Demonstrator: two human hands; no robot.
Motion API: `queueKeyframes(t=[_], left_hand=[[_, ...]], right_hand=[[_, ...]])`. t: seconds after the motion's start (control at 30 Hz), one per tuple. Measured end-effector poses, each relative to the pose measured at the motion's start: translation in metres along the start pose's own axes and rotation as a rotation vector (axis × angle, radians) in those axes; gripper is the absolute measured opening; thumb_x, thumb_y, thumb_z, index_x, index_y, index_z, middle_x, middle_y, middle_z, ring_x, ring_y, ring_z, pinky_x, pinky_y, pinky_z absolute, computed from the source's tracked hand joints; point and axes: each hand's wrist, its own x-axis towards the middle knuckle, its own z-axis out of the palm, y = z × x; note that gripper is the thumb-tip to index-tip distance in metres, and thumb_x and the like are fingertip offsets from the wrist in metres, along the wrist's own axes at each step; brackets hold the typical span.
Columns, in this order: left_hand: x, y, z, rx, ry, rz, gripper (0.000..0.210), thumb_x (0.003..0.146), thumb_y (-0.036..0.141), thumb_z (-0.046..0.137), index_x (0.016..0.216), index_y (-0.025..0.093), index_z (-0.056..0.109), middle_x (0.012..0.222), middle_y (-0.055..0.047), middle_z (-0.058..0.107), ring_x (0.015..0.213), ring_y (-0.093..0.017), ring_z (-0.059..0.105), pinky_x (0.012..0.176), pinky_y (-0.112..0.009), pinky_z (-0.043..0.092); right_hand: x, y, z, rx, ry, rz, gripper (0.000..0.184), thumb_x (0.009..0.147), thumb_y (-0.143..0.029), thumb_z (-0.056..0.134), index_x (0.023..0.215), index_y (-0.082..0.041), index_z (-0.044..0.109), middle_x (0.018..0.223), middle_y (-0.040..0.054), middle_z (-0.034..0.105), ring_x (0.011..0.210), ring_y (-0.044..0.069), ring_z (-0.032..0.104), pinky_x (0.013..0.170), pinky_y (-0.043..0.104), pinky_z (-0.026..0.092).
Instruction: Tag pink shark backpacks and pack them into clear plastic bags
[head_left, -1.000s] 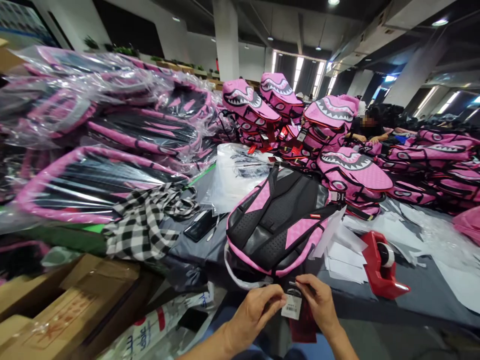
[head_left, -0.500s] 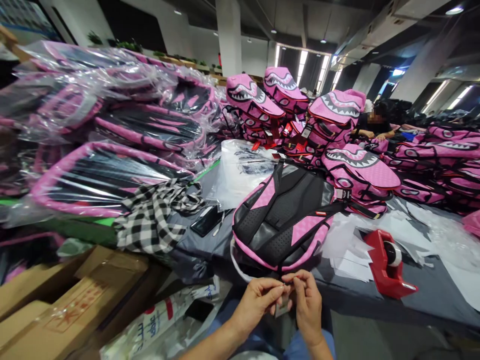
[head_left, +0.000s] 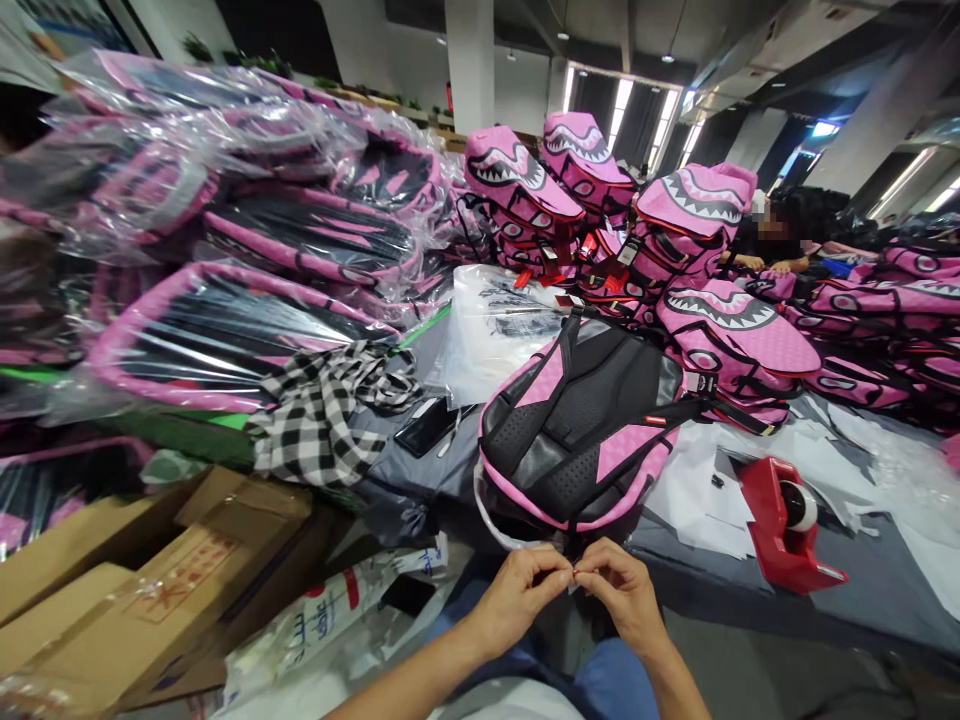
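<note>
A pink and black backpack (head_left: 577,420) lies back-side up at the table's front edge, its shoulder straps showing. Just below its near end, my left hand (head_left: 521,595) and my right hand (head_left: 619,590) meet with thumbs and fingers pinched together. Something tiny and reddish sits between the fingertips, too small to name. A bit of something pale shows just under them. The white plastic bag edge (head_left: 491,515) curves round the backpack's lower left side.
Bagged backpacks (head_left: 247,340) are heaped at left, unbagged shark-mouth backpacks (head_left: 739,320) behind. A red tape dispenser (head_left: 787,530) and white papers (head_left: 701,490) lie at right. Left of the backpack are a phone (head_left: 427,427) and checkered cloth (head_left: 322,420); cardboard boxes (head_left: 172,580) stand below. A co-worker (head_left: 780,240) is behind.
My hands have come closer together at the fingertips. The small greyish piece that hung below them is now mostly out of sight. The view has shifted slightly.
</note>
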Motion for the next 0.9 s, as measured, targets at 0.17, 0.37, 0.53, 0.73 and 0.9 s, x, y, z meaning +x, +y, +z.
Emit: queueKeyframes(t=[0.17, 0.37, 0.53, 0.73, 0.9], left_hand=[[0.0010, -0.0031, -0.0012, -0.049, 0.000, 0.006, 0.045, 0.088, 0.055, 0.058, 0.076, 0.016, 0.075, 0.071, -0.001, 0.058, 0.073, -0.017, 0.049, 0.073, -0.028, 0.039], [0.0015, -0.0014, -0.0038, -0.051, -0.016, -0.015, 0.046, 0.086, 0.057, 0.058, 0.080, 0.016, 0.077, 0.071, -0.001, 0.057, 0.074, -0.017, 0.049, 0.073, -0.028, 0.037], [0.0000, 0.0000, -0.0049, 0.010, -0.023, -0.004, 0.047, 0.088, 0.057, 0.055, 0.079, 0.016, 0.076, 0.070, -0.001, 0.054, 0.071, -0.016, 0.047, 0.068, -0.026, 0.034], [-0.0010, -0.0008, -0.0055, -0.002, -0.025, 0.017, 0.042, 0.089, 0.050, 0.056, 0.078, 0.015, 0.076, 0.071, -0.002, 0.058, 0.072, -0.016, 0.050, 0.069, -0.027, 0.035], [-0.0013, 0.0010, -0.0058, 0.016, -0.018, 0.007, 0.042, 0.090, 0.050, 0.057, 0.078, 0.015, 0.077, 0.070, -0.001, 0.058, 0.070, -0.016, 0.049, 0.067, -0.027, 0.035]], right_hand=[[-0.0009, 0.0035, 0.0004, -0.013, 0.016, -0.003, 0.018, 0.081, -0.041, 0.079, 0.073, -0.024, 0.077, 0.071, 0.0018, 0.066, 0.067, 0.015, 0.059, 0.060, 0.025, 0.048], [-0.0006, 0.0045, 0.0006, 0.041, 0.017, 0.065, 0.020, 0.079, -0.043, 0.080, 0.073, -0.024, 0.077, 0.073, 0.0018, 0.065, 0.062, 0.013, 0.057, 0.053, 0.023, 0.048], [-0.0002, 0.0030, 0.0003, 0.019, 0.013, 0.071, 0.025, 0.079, -0.047, 0.079, 0.072, -0.023, 0.076, 0.073, 0.0024, 0.065, 0.062, 0.013, 0.058, 0.053, 0.023, 0.049], [-0.0005, 0.0023, -0.0027, -0.018, -0.008, 0.053, 0.022, 0.081, -0.044, 0.078, 0.074, -0.023, 0.077, 0.074, 0.0024, 0.067, 0.065, 0.014, 0.060, 0.055, 0.023, 0.049], [0.0001, 0.0023, -0.0045, -0.091, -0.028, 0.006, 0.020, 0.084, -0.042, 0.076, 0.075, -0.024, 0.077, 0.074, 0.0027, 0.068, 0.070, 0.016, 0.062, 0.066, 0.028, 0.051]])
